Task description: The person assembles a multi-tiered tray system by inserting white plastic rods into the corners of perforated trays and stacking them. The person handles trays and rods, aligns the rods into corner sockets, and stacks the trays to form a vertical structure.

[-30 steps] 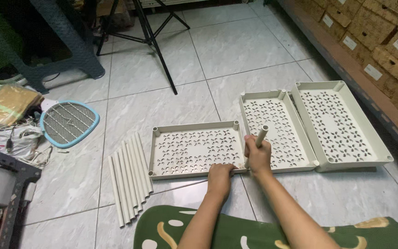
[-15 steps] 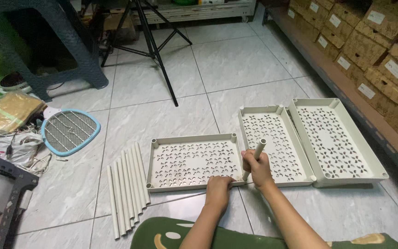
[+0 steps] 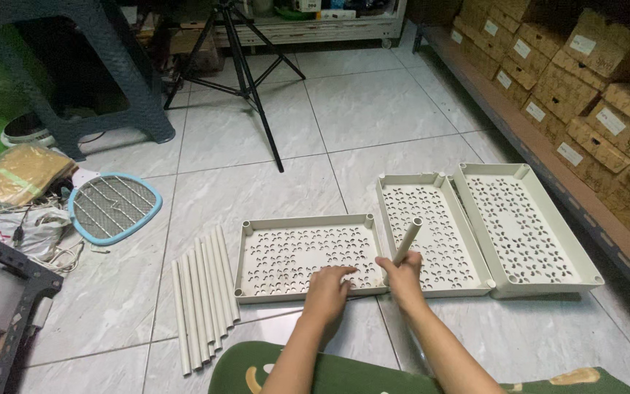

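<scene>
A person's right hand [image 3: 405, 276] is gripping a cream tube [image 3: 407, 241] upright at the near right corner of a perforated cream tray [image 3: 308, 257], while the left hand [image 3: 329, 286] is pressing spread fingers on that tray's near edge

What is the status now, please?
Right hand gripping cream tube at near right corner of perforated tray. Left hand flat on tray. Spare tubes lie left, clear.

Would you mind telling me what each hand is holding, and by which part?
The right hand grips a cream plastic tube by its lower end. The left hand holds nothing, resting on the cream perforated tray.
</scene>
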